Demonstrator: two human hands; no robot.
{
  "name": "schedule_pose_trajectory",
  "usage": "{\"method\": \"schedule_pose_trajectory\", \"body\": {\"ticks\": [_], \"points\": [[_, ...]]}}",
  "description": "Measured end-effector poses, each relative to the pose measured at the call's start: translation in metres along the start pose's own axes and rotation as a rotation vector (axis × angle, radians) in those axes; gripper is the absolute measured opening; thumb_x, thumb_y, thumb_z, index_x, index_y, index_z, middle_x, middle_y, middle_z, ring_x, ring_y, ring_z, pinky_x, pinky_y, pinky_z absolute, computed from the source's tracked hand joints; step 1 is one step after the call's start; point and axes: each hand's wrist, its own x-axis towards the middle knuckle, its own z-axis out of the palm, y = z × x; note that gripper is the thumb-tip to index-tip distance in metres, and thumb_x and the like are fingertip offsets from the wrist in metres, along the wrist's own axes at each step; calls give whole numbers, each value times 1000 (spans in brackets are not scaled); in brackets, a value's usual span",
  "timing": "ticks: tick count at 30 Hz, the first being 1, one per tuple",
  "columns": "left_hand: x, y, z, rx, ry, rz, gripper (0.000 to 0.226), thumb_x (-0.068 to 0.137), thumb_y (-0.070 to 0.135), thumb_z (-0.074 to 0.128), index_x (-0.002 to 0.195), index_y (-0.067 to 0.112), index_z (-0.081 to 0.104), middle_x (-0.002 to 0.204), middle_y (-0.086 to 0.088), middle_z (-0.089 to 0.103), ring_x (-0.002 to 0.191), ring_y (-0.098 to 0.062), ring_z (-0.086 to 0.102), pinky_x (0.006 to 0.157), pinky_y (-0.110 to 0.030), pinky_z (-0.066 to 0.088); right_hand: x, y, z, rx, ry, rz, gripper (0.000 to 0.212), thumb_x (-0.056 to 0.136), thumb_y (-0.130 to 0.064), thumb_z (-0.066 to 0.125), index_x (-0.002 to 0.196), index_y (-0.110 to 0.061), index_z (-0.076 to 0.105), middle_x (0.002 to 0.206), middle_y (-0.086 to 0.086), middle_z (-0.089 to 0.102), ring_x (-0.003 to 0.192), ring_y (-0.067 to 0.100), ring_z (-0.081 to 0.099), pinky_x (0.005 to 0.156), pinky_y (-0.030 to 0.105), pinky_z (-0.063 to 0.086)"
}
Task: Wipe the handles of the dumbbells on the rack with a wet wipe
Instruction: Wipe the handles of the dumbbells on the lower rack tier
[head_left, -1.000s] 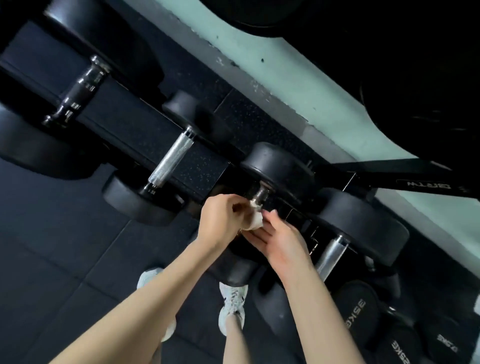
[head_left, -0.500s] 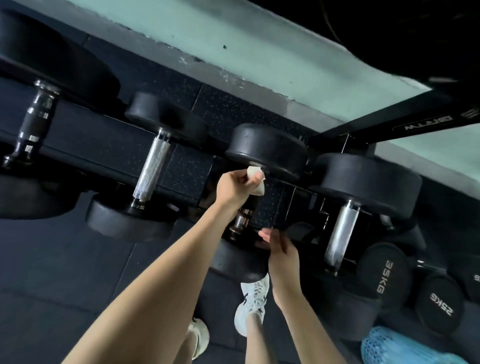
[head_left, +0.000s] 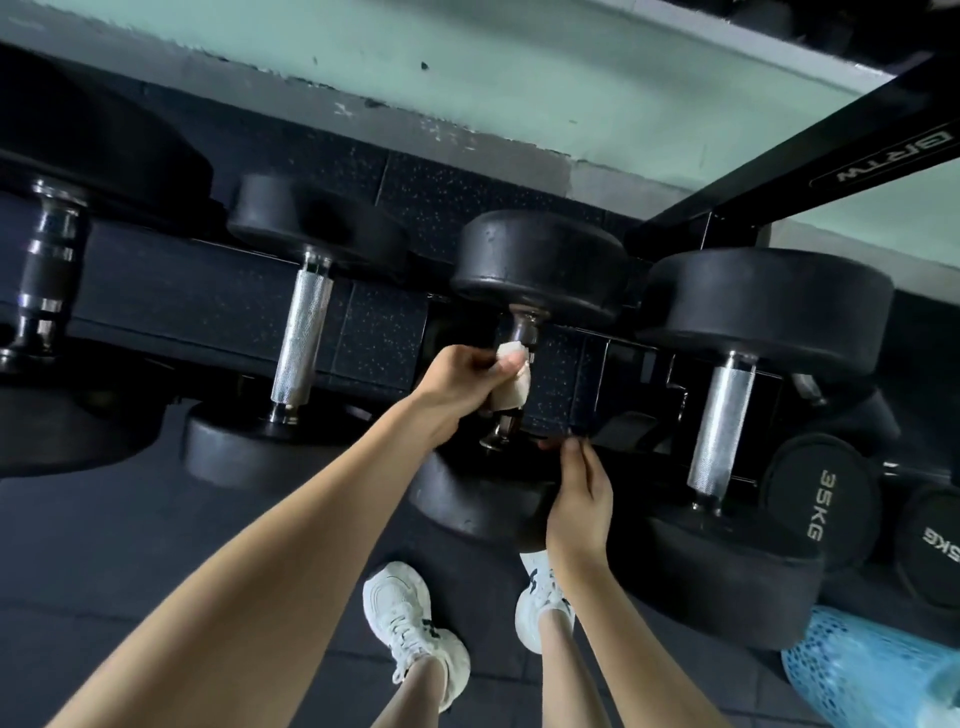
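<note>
Several black dumbbells lie in a row on a black rack (head_left: 208, 306). My left hand (head_left: 462, 384) grips the white wet wipe (head_left: 511, 382), wrapped around the handle of the middle dumbbell (head_left: 540, 265); the handle's upper end (head_left: 524, 325) and lower end (head_left: 501, 434) show beyond the wipe. My right hand (head_left: 582, 499) rests with straight fingers on the near head of that dumbbell (head_left: 467, 501), by the rack's edge. To the left lies a dumbbell with a bare knurled steel handle (head_left: 301, 338), and to the right another with a steel handle (head_left: 722, 426).
A lower tier at right holds dumbbells marked 35KG (head_left: 818, 504). A black frame bar (head_left: 810, 171) slants across the pale green wall. A blue mesh object (head_left: 872, 675) lies at bottom right. My white shoes (head_left: 410, 623) stand on the dark rubber floor.
My left hand with the wipe slid along the middle dumbbell's handle, up toward the far head then slightly back. My right hand drew away from the handle to the near head.
</note>
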Motion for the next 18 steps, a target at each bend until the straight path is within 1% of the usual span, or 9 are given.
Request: {"method": "schedule_pose_trajectory", "body": {"ticks": [2,4,8,10,12,14,15,16,18], "points": [[3,6,6,-245,13,-32,34,94,27,57,62,14,56,45,12,52,43,0,48,47,-12,41,1,2,1,-6,13,-8,29,99,-14,41,84,-11,65,86,-3,68,81,1,60,78,10,42],[14,13,8,-386,40,-37,33,94,23,57,63,11,57,52,8,57,50,-4,53,57,-15,45,2,5,1,-14,14,-6,29,98,-10,40,83,-7,65,85,-2,67,82,3,60,77,10,41],[25,16,8,-428,-6,-17,28,94,21,57,70,7,58,73,-4,56,68,-13,54,76,-23,46,1,6,2,0,23,-10,29,99,-11,40,84,-3,64,86,1,67,84,4,59,78,8,41],[25,13,5,-418,-42,0,32,95,23,55,67,8,55,72,-5,52,67,-13,50,74,-21,45,1,6,2,1,23,-17,30,99,-12,40,84,-3,64,86,1,67,84,4,60,79,8,41],[21,17,5,-316,-28,5,36,95,29,55,64,10,54,67,0,53,62,-8,50,65,-13,44,1,8,2,-17,32,-30,30,98,-9,40,83,-4,65,85,0,67,83,4,60,77,7,40],[18,21,12,-65,141,55,39,93,32,57,60,12,54,55,11,54,54,2,49,54,-8,37,2,9,2,-33,48,-47,30,97,-7,40,82,-5,65,83,0,68,81,6,60,75,9,41],[15,23,18,87,265,109,41,93,32,57,58,12,51,49,12,50,49,1,46,50,-11,34,2,10,3,-39,54,-57,31,98,-7,39,81,-6,65,82,0,67,79,8,60,74,10,42],[11,24,24,206,365,164,39,92,32,58,59,13,50,49,11,47,48,0,42,50,-13,33,2,10,3,-48,57,-65,32,98,-8,39,80,-7,65,81,-1,67,78,9,60,74,12,43],[4,24,31,296,434,247,28,91,33,61,68,16,58,60,9,54,52,0,43,51,-7,35,3,9,4,-56,54,-54,32,99,-9,39,80,-9,64,80,-2,66,77,12,60,74,14,44]]}}
